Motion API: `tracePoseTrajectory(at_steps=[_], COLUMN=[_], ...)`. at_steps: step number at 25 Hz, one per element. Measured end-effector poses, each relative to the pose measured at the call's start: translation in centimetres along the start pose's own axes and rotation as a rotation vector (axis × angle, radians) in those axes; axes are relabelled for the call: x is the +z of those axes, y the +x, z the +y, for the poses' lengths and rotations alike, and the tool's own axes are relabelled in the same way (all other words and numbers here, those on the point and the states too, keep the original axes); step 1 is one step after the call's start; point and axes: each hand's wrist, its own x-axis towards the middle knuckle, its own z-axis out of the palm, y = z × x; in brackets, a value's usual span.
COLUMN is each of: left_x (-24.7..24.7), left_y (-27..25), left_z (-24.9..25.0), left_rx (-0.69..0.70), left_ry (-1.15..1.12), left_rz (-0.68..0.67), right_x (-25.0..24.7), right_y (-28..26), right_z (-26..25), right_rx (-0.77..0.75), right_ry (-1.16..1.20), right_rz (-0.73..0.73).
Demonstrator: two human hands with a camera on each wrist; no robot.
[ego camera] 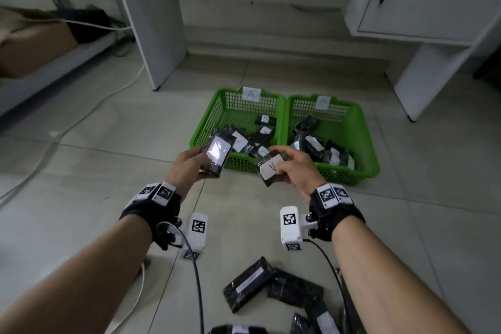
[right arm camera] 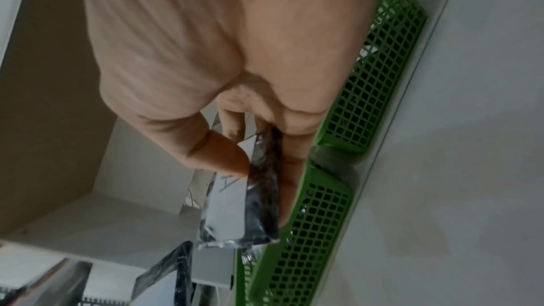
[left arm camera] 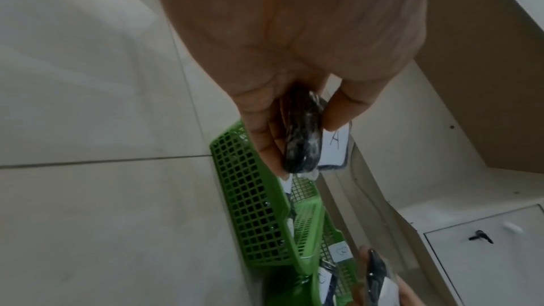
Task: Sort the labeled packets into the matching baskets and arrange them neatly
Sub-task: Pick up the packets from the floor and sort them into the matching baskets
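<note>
Tiled floor [ego camera: 95,171] is carrying basket A [ego camera: 206,127] and basket B [ego camera: 363,138] beside it, both partly filled, while each hand is gripping an A-labeled packet near basket A's front rim and unsorted packets [ego camera: 271,287] are waiting well short of it

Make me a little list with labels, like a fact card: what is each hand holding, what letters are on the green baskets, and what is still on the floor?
left hand: holds a dark packet; its label glares in the head view, reads A in the left wrist view
right hand: pinches a dark packet labeled A
left basket: tagged A, holds several packets
right basket: tag too faint to read, holds several packets
floor packets: a loose pile near the person, unsorted
</note>
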Motion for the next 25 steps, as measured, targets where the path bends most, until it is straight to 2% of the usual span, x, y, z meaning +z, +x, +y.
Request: tracePoseTrajectory(at_steps=[5,9,13,17,22,25], left_x=[2.8,4.1,4.8,4.2,3.7,3.7], left_y=[4.9,9.2,12.7,14.8,14.9,14.4], left_z=[0.8,0.2,0.1,-0.8,-1.0,-0.6], left_rx=[0.106,0.23,0.3,0.297,0.258,0.241], left_ry=[0.032,0.301,0.527,0.691,0.898,0.984], left_rz=[-0.033,-0.001,0.052,0.18,0.099,0.055], right_x=[-3.0,-3.7,-3.3,-0.1,2.7,3.7], right_y=[1.5,3.4,5.2,7.6,8.5,7.0], right_z=[0.9,1.7,1.4,1.8,3.4,3.0], right_rx=[-0.086,-0.164,-0.174,-0.309,-0.262,-0.315], right_ry=[0.089,-0.032,-0.068,-0.341,-0.724,-0.775], right_rz=[0.177,0.43,0.558,0.562,0.422,0.472])
